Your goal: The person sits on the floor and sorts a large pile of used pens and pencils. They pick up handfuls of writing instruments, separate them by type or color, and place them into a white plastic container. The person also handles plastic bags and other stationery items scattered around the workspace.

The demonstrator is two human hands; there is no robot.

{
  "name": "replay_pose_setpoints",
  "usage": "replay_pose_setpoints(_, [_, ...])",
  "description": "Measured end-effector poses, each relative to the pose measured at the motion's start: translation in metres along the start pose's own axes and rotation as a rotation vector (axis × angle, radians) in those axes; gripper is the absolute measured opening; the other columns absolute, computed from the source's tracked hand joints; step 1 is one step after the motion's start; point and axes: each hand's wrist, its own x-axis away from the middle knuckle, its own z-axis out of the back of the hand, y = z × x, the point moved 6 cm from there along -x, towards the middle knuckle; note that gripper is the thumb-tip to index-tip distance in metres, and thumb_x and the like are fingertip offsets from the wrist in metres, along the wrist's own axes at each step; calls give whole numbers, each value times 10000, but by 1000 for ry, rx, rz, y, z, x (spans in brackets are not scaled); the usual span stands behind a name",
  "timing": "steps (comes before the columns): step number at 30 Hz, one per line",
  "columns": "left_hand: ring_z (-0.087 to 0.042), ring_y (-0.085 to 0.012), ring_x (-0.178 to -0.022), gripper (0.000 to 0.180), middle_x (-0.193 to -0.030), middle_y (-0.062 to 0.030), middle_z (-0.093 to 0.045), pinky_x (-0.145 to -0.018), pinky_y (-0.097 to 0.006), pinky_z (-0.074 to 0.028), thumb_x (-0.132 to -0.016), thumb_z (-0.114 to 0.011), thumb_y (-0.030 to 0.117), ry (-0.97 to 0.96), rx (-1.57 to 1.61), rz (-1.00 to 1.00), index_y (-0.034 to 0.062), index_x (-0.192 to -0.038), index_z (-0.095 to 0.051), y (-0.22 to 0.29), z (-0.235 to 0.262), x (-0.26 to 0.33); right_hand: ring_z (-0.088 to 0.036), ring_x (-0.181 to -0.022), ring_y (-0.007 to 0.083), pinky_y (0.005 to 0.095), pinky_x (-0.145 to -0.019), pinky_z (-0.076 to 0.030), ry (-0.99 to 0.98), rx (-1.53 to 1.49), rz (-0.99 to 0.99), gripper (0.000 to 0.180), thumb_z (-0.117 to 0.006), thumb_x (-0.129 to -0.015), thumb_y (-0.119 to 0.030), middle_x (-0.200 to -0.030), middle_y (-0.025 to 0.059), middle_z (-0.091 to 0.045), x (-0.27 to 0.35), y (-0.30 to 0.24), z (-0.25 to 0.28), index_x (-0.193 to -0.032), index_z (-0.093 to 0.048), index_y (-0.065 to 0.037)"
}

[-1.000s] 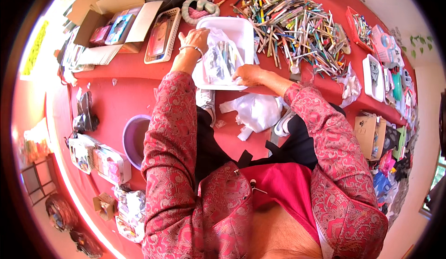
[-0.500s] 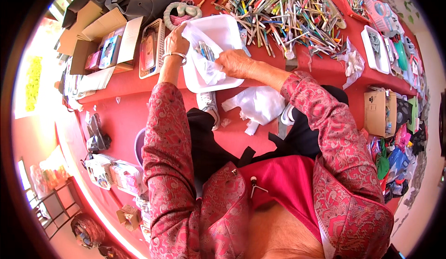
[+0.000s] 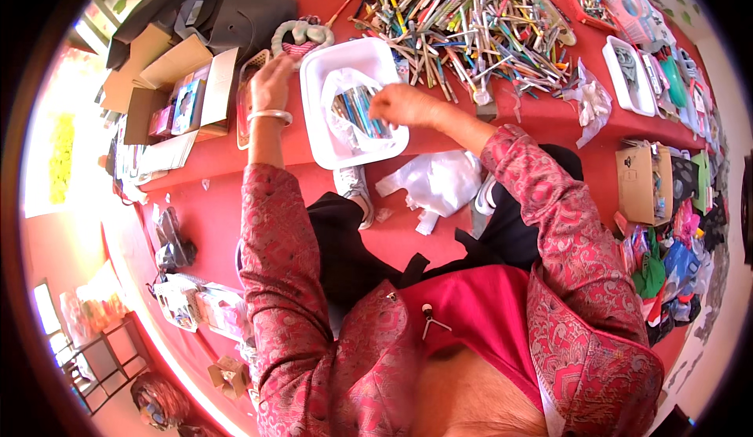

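A white plastic tub [image 3: 315, 135] stands in front of me on the red cloth. In it lies a crumpled clear plastic bag [image 3: 338, 129], its mouth spread, with a bundle of pens [image 3: 362, 110] inside. My right hand [image 3: 404, 107] reaches over the tub's right rim, its fingers curled together beside the pens; whatever they pinch is hidden. To the left of the tub, my left hand [image 3: 271, 85] is raised with fingers stretched out, holding nothing, in front of a basket [image 3: 245, 96]. A bracelet circles the left wrist.
A large heap of pens [image 3: 463, 29] spreads behind the tub. An open cardboard box [image 3: 212, 96] stands at left; a white tray [image 3: 630, 84] and a cardboard carton [image 3: 637, 186] are at right. Below the tub lies a white plastic bag [image 3: 439, 182].
My left hand has let go of the bag and moved left, out of the tub. The bag has settled open around the pens. The right hand has shifted slightly beside them.
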Motion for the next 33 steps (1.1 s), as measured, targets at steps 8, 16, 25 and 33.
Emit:
replay_pose_setpoints(8, [-174, -315, -1263, 856, -1358, -219, -150, -1036, -390, -174, -774, -401, 560, -562, 1438, 25, -86, -1280, -159, 104, -96, 73, -303, -1213, 273, 367, -993, -265, -220, -1620, 408, 719, -282, -848, -523, -1311, 195, -289, 92, -69, 65, -1264, -251, 62])
replay_pose_setpoints(16, [-153, -311, -1269, 759, -1372, -198, -118, -1020, -422, -220, -827, -355, 494, -624, 1651, 149, -64, -1293, -133, 109, -162, 105, -286, -1219, 239, 349, -1008, -216, -124, -1624, 541, 797, -304, -800, -603, -1326, 153, -283, 135, -70, 87, -1279, -249, 30])
replay_pose_setpoints(25, [-496, -63, -556, 131, -794, -68, -569, -433, -128, -422, -851, -478, 108, -383, 1356, 548, 5, -928, -505, 48, -207, 87, -244, -1241, 231, 336, -1001, -218, 38, -1405, 558, 810, -313, -798, -605, -1342, 157, -252, 144, -44, 113, -1289, -226, 33])
replay_pose_setpoints(33, [-407, -77, -536, 284, -658, -35, -483, -431, -166, -366, -872, -439, 299, -281, 1096, 395, 90, -684, -475, 44, -156, 69, -392, -451, 75, 222, -474, -354, 400, -1347, 351, 291, -525, -828, -271, -497, -41, -415, 140, 15, 147, -592, -451, -118])
